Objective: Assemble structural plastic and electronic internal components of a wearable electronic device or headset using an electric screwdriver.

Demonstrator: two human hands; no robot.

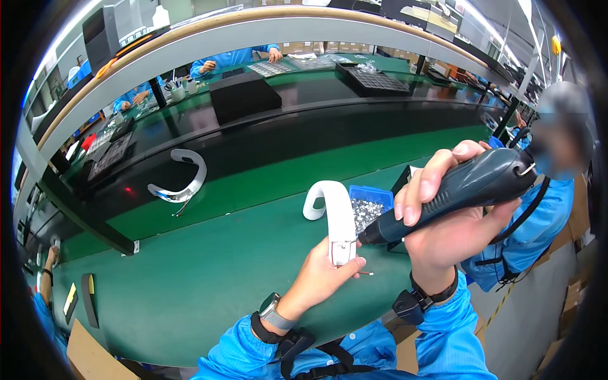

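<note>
My left hand [320,278] is closed around the lower end of a white curved plastic band [341,215], whose far end hooks over to the left. A thin wire [364,273] with a small plug pokes out by my thumb. My right hand [443,244] grips a dark electric screwdriver [475,183], held tilted with its nose pointing down and left. The nose is right beside the band's lower end; whether the bit touches it I cannot tell. Just behind stands a blue bin [380,192] of small metal pieces [365,212], partly hidden by the screwdriver.
A second white band [190,183] with a wire lies at the far left, across the dark belt's near edge. A black box [244,98] and a black tray [373,81] sit farther back. A metal post [88,215] stands left. Someone in blue [538,221] is close by on my right.
</note>
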